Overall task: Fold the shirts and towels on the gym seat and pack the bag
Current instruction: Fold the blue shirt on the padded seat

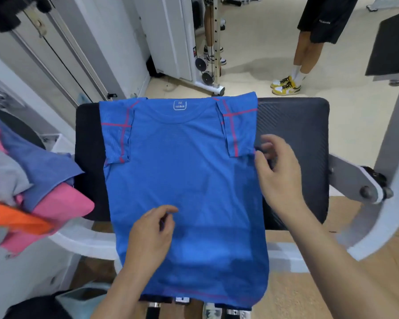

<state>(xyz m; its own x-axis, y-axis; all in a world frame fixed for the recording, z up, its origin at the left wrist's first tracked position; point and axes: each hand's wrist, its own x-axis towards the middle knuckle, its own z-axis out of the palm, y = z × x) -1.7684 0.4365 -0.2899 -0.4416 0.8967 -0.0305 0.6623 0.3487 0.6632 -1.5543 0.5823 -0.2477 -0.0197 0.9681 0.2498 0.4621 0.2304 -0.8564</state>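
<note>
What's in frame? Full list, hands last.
blue mesh T-shirt with pink seams: 1, blue, flat on the seat, sleeves folded in, hem hanging over the near edge
black padded gym seat: 1, black, centre, under the shirt
heap of loose garments: 1 heap, pink, grey-blue, grey, orange, left of the seat
white metal machine frame: 1, white, right
pale teal container: 1, teal, bottom left, partly hidden
yellow-and-white sneakers: 1 pair, on a bystander, far floor
second bystander's legs: 1 pair, top centre, by the cable machine
left hand: 1, pinches the shirt's lower front
right hand: 1, at the shirt's right edge, blurred, grip unclear
</note>
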